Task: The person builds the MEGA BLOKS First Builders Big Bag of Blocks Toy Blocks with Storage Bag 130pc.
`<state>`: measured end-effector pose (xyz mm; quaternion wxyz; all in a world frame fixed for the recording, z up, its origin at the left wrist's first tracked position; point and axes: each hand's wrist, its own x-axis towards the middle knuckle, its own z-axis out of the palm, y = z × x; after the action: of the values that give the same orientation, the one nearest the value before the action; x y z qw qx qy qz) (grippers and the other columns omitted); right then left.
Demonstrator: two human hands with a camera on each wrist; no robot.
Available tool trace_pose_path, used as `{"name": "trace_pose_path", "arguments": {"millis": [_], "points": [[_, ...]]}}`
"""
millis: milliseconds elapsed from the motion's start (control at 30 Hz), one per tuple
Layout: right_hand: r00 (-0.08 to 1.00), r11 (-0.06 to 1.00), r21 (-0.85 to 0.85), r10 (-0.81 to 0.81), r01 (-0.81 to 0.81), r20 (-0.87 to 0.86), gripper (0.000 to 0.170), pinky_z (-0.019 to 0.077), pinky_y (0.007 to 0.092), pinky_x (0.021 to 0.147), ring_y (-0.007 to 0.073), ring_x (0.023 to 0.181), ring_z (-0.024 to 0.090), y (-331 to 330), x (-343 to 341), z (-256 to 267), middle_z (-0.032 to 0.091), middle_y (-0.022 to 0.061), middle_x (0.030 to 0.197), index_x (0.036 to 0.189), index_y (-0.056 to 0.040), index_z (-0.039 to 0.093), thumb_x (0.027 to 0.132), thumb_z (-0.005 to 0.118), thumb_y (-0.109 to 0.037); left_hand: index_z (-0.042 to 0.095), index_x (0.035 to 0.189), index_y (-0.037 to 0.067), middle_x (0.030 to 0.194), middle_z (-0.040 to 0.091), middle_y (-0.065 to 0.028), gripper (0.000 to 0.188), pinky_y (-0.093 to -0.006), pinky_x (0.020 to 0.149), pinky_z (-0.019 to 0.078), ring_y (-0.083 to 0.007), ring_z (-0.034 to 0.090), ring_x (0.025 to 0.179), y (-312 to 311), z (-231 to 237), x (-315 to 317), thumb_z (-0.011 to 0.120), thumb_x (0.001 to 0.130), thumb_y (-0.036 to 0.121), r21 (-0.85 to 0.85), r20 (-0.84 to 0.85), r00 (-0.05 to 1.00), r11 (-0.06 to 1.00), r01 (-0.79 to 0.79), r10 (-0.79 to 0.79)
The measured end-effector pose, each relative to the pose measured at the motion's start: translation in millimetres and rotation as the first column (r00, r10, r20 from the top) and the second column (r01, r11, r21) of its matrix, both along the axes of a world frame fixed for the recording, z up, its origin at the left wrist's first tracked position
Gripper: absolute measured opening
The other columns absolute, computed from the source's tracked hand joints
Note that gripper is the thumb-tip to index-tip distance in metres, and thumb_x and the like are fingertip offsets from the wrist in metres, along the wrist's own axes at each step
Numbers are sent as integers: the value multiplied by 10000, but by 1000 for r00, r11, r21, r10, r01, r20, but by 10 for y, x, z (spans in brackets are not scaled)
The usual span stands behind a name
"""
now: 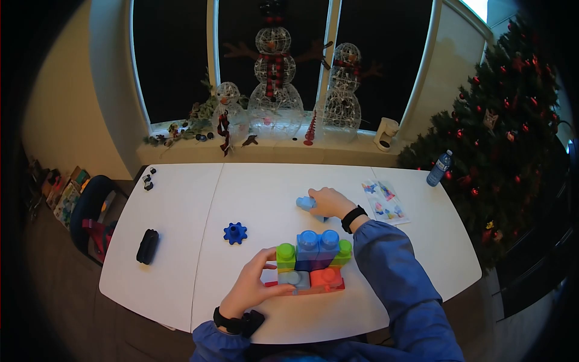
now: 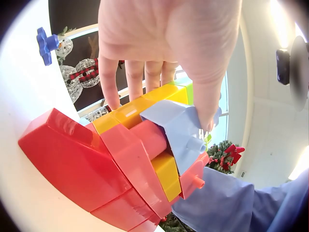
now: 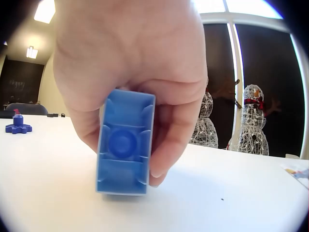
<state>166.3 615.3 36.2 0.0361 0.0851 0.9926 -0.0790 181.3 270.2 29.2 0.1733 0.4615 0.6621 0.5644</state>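
Observation:
My left hand (image 1: 248, 285) grips the left side of a structure of large toy building blocks (image 1: 325, 279), thumb on its grey-blue block (image 2: 169, 118) and fingers along the far side. The structure stands on the table, with red, yellow and green blocks and two blue blocks (image 1: 318, 247) on top. Beyond it, low over the table, my right hand (image 1: 330, 204) pinches a light blue toy block (image 3: 123, 145) between thumb and fingers. In the right wrist view, that block's hollow underside faces the camera.
A dark blue gear-shaped piece (image 1: 235, 233) lies left of the structure, and a black case (image 1: 147, 247) farther left. A picture sheet (image 1: 386, 202) and a water bottle (image 1: 439, 168) are at the right. Small dark items (image 1: 148, 179) lie at the back left.

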Motion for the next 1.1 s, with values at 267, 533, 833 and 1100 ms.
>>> {"name": "trace_pose_path", "arguments": {"millis": [267, 533, 833, 1100], "points": [[989, 994, -103, -44, 30, -138, 555, 578, 477, 876, 423, 994, 722, -61, 481, 230, 748, 217, 1049, 1292, -116, 657, 847, 808, -413, 531, 1433, 60, 1303, 652, -122, 814, -388, 994, 543, -256, 639, 1207, 2, -4, 2, 947, 756, 236, 9, -5, 1000, 1000, -3, 4], [752, 711, -638, -239, -295, -614, 430, 573, 307, 863, 185, 949, 732, -651, 1080, 1096, 747, 133, 1058, 1312, -51, 626, 928, 798, -142, 529, 1439, 55, 1315, 650, -126, 822, -393, 1000, 539, -260, 635, 1220, 2, -38, -18, 946, 756, 246, 12, -4, 1000, 1000, 4, -4], [636, 551, -611, -177, -568, -751, 468, 551, 284, 908, 145, 1003, 699, -1194, 1319, 1091, 719, 97, 1143, 1356, -37, 625, 927, 805, -91, 517, 1460, 66, 1342, 651, -120, 836, -388, 1007, 521, -252, 637, 1223, -4, -12, 0, 941, 761, 238, 17, 32, 999, 1000, 8, -9], [577, 707, -454, -78, -543, -813, 473, 563, 285, 815, 163, 896, 724, -1234, 1298, 976, 747, 113, 1034, 1316, -40, 667, 883, 841, -121, 512, 1467, 68, 1343, 654, -115, 835, -384, 1002, 524, -245, 641, 1215, 10, -65, -17, 936, 765, 228, 30, 40, 999, 999, 13, -14]]}}
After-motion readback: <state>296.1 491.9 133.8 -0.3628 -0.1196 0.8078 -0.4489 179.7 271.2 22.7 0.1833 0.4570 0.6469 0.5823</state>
